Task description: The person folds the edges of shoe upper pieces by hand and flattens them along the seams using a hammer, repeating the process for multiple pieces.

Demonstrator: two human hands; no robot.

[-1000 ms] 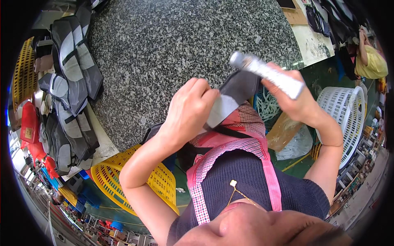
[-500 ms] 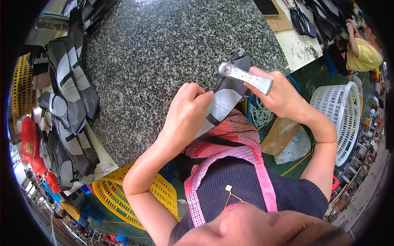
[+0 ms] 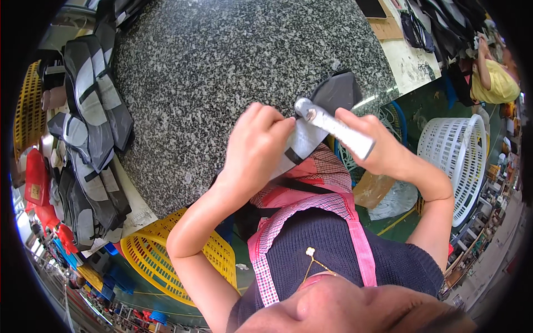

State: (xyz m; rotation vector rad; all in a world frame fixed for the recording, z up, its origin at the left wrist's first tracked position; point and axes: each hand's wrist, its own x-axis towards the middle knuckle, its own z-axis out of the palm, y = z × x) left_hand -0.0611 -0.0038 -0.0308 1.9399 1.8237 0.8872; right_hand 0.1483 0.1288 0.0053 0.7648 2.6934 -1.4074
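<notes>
A metal hammer [image 3: 337, 129] is in my right hand [image 3: 380, 149], the fingers wrapped round a handle that is mostly hidden. Its rounded face is over a flat black-and-grey sewn piece [image 3: 337, 92] lying across the near edge of the stone slab. Whether the face touches the piece, I cannot tell. My left hand [image 3: 257, 143] is closed on the left edge of this piece, thumb and fingertips near the hammer face. The piece has a dark rounded far end, a light grey patch and a small black strap; its lower part hangs toward my lap.
A speckled stone slab [image 3: 222, 61] fills the middle. Similar black-and-grey pieces [image 3: 91, 111] lie heaped on the left. Yellow [image 3: 150, 261] and white [image 3: 444, 144] plastic baskets stand below either side. A person in yellow [image 3: 494, 83] is at the far right.
The sewn piece has shifted slightly to the right, and more of its dark end shows. The hammer has come down and a little right. My left hand has moved slightly right with the piece.
</notes>
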